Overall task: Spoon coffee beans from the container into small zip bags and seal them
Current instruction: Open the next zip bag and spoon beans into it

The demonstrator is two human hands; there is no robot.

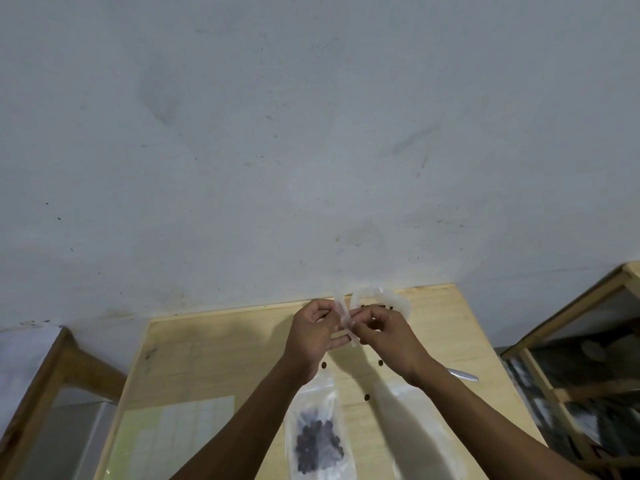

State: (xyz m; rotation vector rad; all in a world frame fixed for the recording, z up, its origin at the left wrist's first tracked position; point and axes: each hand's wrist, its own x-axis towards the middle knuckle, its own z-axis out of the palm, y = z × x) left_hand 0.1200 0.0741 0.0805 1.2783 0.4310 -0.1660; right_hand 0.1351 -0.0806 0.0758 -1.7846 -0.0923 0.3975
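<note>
Both hands up over the counter [214, 362]: left hand [313, 336] and right hand [384, 336] fingers pinching a small zip bag [344, 318] at 12 o'clock; filled bag [318, 438] lies at 6.

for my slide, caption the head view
Both hands, left hand and right hand, pinch a small zip bag above a filled bag.

Zip bags: three in view, namely one empty bag [344, 320] held above the table's far edge, one filled bag [318, 441] and one clear bag [420, 434] lying toward the near edge. Loose coffee beans [367, 397] on the table [214, 358]: three. Container [398, 301]: one; spoon [462, 374]: one; hands: two, left hand [313, 336] and right hand [388, 336].
</note>
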